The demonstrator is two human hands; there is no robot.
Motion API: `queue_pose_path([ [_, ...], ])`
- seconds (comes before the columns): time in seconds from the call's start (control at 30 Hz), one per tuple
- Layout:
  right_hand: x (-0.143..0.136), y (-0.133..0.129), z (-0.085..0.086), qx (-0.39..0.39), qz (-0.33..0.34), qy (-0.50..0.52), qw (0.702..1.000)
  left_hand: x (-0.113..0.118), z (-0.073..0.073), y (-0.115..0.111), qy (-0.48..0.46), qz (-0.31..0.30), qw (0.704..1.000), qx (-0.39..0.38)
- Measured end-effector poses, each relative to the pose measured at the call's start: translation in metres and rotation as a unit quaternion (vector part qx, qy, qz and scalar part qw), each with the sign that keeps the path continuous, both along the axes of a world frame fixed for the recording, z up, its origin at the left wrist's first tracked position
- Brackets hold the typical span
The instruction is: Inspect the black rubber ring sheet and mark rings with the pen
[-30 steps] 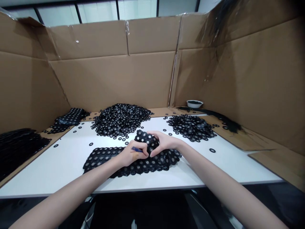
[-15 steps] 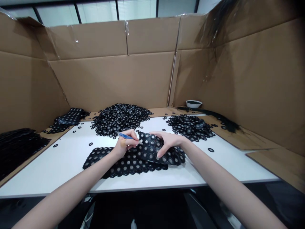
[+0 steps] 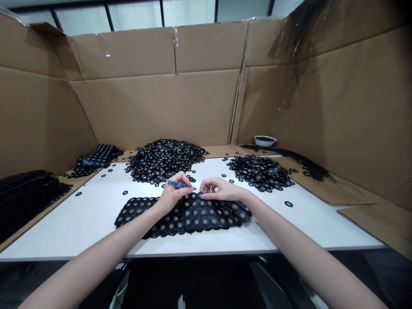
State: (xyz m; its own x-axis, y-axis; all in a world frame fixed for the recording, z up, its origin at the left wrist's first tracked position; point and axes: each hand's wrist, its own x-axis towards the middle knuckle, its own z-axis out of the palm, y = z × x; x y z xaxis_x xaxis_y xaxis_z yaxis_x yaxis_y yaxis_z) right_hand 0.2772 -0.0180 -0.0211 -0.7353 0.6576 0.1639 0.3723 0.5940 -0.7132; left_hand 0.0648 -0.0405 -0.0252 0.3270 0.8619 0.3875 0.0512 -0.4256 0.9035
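Observation:
My left hand (image 3: 175,194) holds a blue pen-like tool (image 3: 177,184) with its tip pointing right, just above the far edge of a black sheet of joined rings (image 3: 206,216). Curled at that same edge, my right hand (image 3: 219,189) has its fingertips pressed together near the tool's tip; whether a ring or the sheet's rim is between them is too small to tell. The sheet lies across the white board, and its left part (image 3: 133,208) reaches under my left forearm.
A large heap of black rings (image 3: 164,159) lies behind my hands, a smaller heap (image 3: 260,171) at the right. A white bowl (image 3: 265,141) and dark strands (image 3: 299,159) are at the back right. Stacked black sheets (image 3: 28,197) lie left. Cardboard walls (image 3: 154,107) surround the board.
My right hand has come off the top of the sheet, up to its far edge, with its fingers drawn together. The sheet's folded right part now lies flatter. My left hand still holds the tool.

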Motion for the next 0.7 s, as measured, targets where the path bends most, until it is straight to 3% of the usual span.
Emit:
queue_pose_path([
  [0.33,-0.0036,-0.0001,-0.0016,0.006,0.007,-0.006,1.000,0.0052,-0.0011,-0.0020,0.096,-0.024,0.994,0.046],
  [0.7,-0.0043,0.0000,-0.0024,-0.021,0.014,0.005,1.000,0.0040,-0.0024,-0.0032,0.128,-0.039,0.988,0.073],
])
